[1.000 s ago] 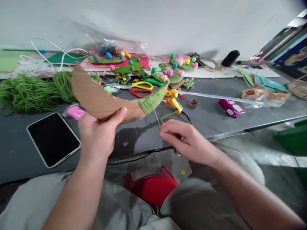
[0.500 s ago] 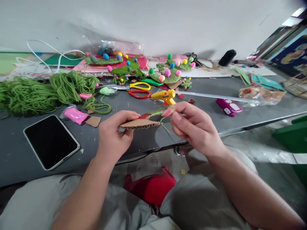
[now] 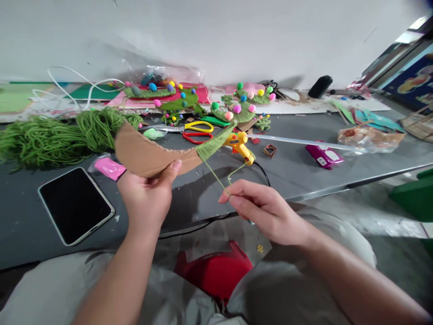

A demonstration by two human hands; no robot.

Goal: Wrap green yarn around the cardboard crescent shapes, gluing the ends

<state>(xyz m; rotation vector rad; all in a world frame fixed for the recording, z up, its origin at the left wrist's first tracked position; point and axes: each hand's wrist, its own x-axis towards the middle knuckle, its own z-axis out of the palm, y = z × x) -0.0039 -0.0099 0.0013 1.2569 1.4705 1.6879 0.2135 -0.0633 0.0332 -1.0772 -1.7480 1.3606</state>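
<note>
My left hand (image 3: 147, 194) grips a crescent-shaped brown cardboard piece (image 3: 149, 153) from below, thumb on its front face. The right tip of the cardboard is wound with green yarn (image 3: 213, 145). A loose strand of that yarn (image 3: 216, 176) runs down to my right hand (image 3: 264, 210), which pinches it between thumb and fingers just above the table's front edge. A yellow glue gun (image 3: 241, 143) lies on the grey table (image 3: 297, 171) right behind the strand.
A dark tablet (image 3: 76, 205) lies at the left front, a pink packet (image 3: 108, 167) beside it. Heaps of green yarn (image 3: 50, 137) fill the left. Scissors (image 3: 196, 131), finished green shapes with coloured pom-poms (image 3: 237, 106), a magenta box (image 3: 324, 154) and a red stool (image 3: 213, 266) are around.
The cardboard was turned edge-on with both hands close half a second ago. Now it shows its flat face again, and my right hand has pulled the yarn strand down and away.
</note>
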